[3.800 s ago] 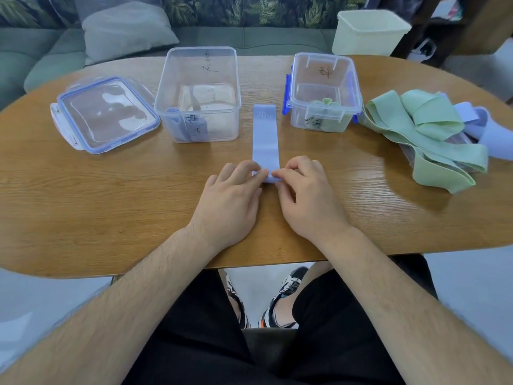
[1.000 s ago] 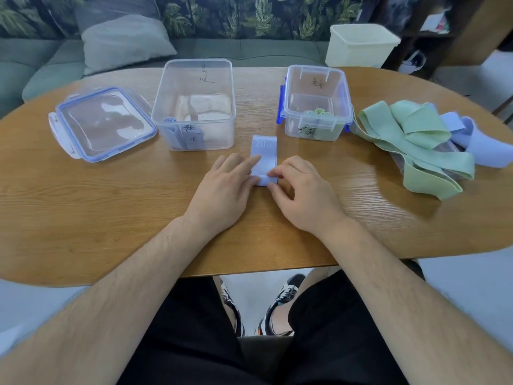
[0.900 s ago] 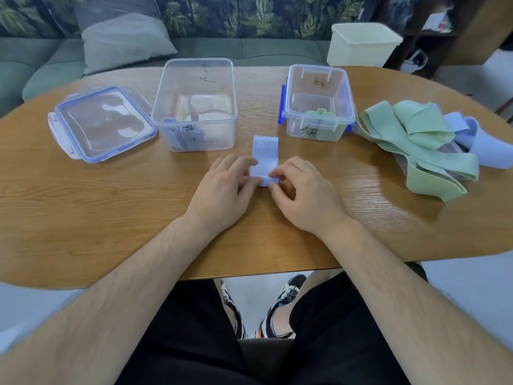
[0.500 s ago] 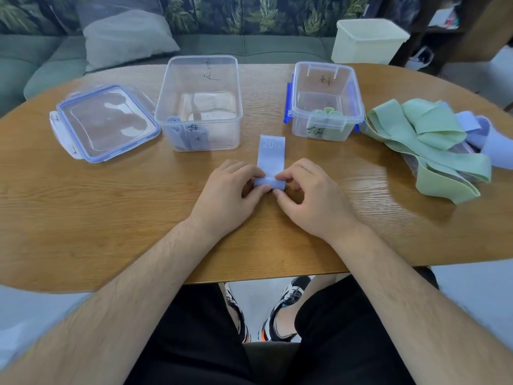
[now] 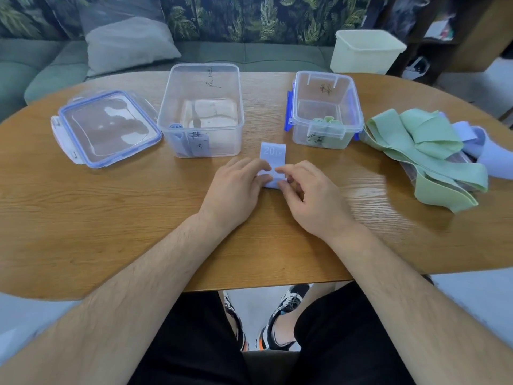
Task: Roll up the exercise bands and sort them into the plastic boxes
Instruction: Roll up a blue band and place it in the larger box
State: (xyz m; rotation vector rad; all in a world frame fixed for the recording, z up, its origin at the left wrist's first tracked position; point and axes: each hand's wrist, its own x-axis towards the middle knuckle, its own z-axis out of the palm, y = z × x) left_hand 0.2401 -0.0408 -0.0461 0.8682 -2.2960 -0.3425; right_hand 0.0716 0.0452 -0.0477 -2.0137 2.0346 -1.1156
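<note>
Fingertips of your left hand and right hand pinch the mostly rolled pale-blue elastic band; the green-and-blue heap of bands awaits rolling.

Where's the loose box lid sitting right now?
Head view: the lid lies flat on the table, far left, directly beside the larger clear box.

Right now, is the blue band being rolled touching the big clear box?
Apart. The head view shows a strip of bare table between the blue band and the near right corner of the big clear box.
</note>
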